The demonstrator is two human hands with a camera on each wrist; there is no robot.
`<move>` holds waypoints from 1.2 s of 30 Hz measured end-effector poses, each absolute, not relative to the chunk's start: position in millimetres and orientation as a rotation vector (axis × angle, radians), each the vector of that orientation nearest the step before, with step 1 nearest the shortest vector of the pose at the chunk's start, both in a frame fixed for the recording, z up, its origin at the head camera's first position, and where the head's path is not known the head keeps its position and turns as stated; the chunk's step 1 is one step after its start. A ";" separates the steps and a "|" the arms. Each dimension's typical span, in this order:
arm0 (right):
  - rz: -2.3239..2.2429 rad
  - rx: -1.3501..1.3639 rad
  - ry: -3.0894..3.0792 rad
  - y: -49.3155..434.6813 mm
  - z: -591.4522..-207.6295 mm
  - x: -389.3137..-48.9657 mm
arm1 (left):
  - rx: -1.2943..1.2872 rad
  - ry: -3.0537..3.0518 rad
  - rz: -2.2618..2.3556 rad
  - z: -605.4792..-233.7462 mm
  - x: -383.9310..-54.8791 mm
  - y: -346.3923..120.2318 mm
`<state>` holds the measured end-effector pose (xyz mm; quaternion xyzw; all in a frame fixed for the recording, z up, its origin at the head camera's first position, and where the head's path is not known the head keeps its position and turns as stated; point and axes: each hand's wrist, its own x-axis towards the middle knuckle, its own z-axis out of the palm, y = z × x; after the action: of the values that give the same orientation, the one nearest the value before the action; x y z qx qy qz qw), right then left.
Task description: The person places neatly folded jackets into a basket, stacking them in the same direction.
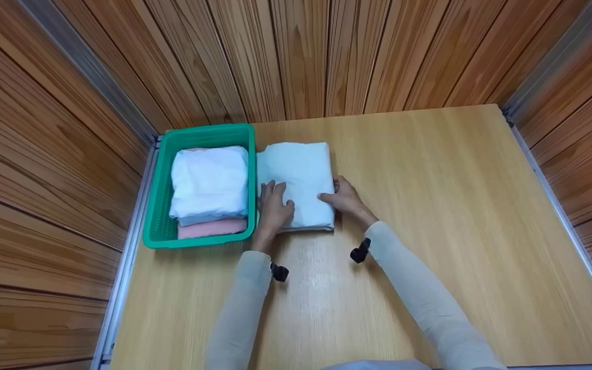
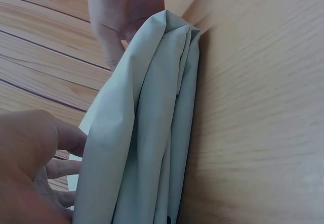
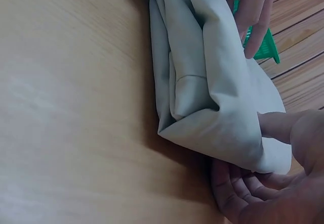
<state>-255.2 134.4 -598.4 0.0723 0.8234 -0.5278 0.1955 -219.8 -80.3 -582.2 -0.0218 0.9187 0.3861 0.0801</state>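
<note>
A folded pale cloth [image 1: 298,164] lies flat on the table beside the green basket; the left wrist view shows its stacked layers [image 2: 152,118] edge-on. My left hand [image 1: 274,210] rests on the cloth's left part, fingers spread over the top. At the right edge, my right hand [image 1: 346,198] grips the cloth, thumb above and fingers curled at the side and underneath, as the right hand [image 3: 273,168] shows in its wrist view. Whether the cloth is a garment cannot be told.
The green plastic basket [image 1: 148,226] stands at the table's left, holding a folded white cloth [image 1: 209,180] over a pink one [image 1: 213,228]. Wood-panelled walls [image 1: 301,56] enclose the back and sides of the wooden table [image 1: 455,205].
</note>
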 end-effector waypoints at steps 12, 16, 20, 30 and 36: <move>-1.525 0.255 2.324 177.6 -599.4 -244.8 | 0.129 2.778 1.174 -586.3 -212.9 -59.0; -1.521 0.281 2.327 192.4 -599.9 -240.2 | 0.149 2.864 1.114 -591.8 -210.1 -58.0; -1.532 0.290 2.325 203.8 -601.2 -236.0 | 0.114 2.834 1.131 -597.2 -207.3 -59.4; -1.579 0.295 2.309 211.9 -601.7 -229.8 | 0.076 2.747 1.286 -600.5 -208.5 -59.0; -1.582 0.326 2.317 215.7 -597.2 -226.8 | -0.152 2.656 1.364 -599.6 -210.2 -60.0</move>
<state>-226.8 215.7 -597.2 0.1140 0.8100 -0.5532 0.1579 -210.2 -60.0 -599.6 -0.0506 0.8859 0.4549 0.0758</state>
